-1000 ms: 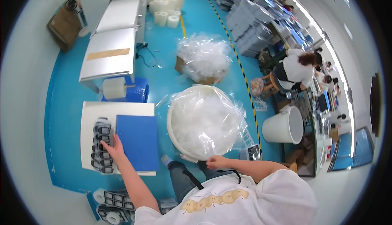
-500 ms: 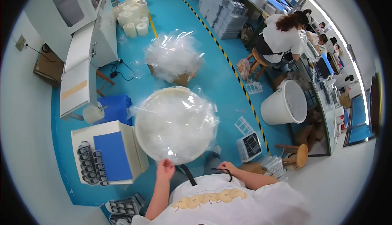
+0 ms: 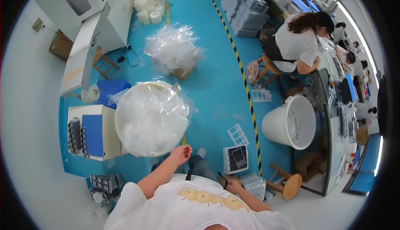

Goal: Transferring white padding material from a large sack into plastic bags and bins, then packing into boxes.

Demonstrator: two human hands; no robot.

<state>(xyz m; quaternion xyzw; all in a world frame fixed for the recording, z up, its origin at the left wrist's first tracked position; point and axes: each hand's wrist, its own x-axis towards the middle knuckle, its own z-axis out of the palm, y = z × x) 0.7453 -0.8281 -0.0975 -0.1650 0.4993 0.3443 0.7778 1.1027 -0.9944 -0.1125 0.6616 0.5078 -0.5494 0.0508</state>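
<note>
My left hand (image 3: 181,154) is raised in front of my waist, just right of the near rim of a large round white tub (image 3: 121,140). Its fingers are curled in and nothing shows between them. Crumpled clear plastic film (image 3: 152,115) heaps up in the tub and spills over its edge. By the right side of my waist, my right hand (image 3: 234,186) is closed around a black strap (image 3: 222,181). Another black strap (image 3: 189,174) lies at my waist below the left hand.
A white box with a blue top (image 3: 92,135) stands left of the tub. Beyond it is more film (image 3: 173,48) over a carton. At right are a white bin (image 3: 287,121), a stool (image 3: 291,186), a tray of dark parts (image 3: 236,159) and a seated person (image 3: 296,42).
The view has shifted, so the tub now sits further left. My left hand has moved rightward, away from the tub's front. My right hand stays low by my waist.
</note>
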